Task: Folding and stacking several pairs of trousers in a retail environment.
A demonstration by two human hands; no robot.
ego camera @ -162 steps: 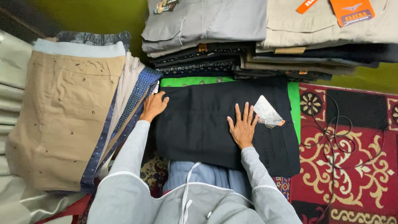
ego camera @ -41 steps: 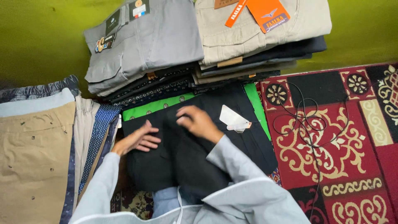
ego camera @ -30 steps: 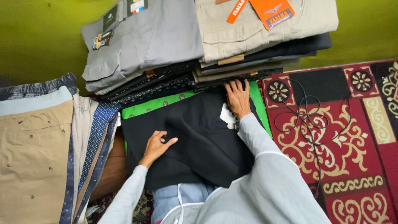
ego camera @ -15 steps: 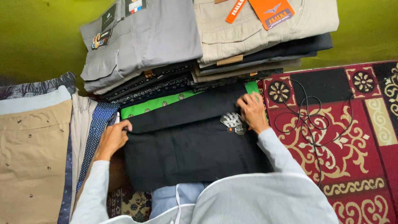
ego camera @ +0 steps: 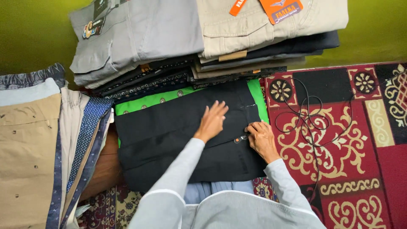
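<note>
Both hands press flat on the folded black trousers (ego camera: 182,144), gripping nothing: the left hand (ego camera: 212,121) lies open with fingers spread near the upper edge, and the right hand (ego camera: 263,140) rests at the garment's 3 o'clock edge, fingertips pinched lightly at a small clear tag loop (ego camera: 241,138). The trousers lie on a green cloth (ego camera: 144,101), just in front of the person. At 12 o'clock stand two stacks of folded trousers, grey (ego camera: 140,38) and beige (ego camera: 271,21) on top; a tan pile (ego camera: 29,157) sits at 9 o'clock. A sideways tug by the right hand could likely skew the fold, since only flat palms hold it. A black cord (ego camera: 309,114) loops on the red carpet (ego camera: 360,161) at 3 o'clock and could snag a sleeve. No containers show.
</note>
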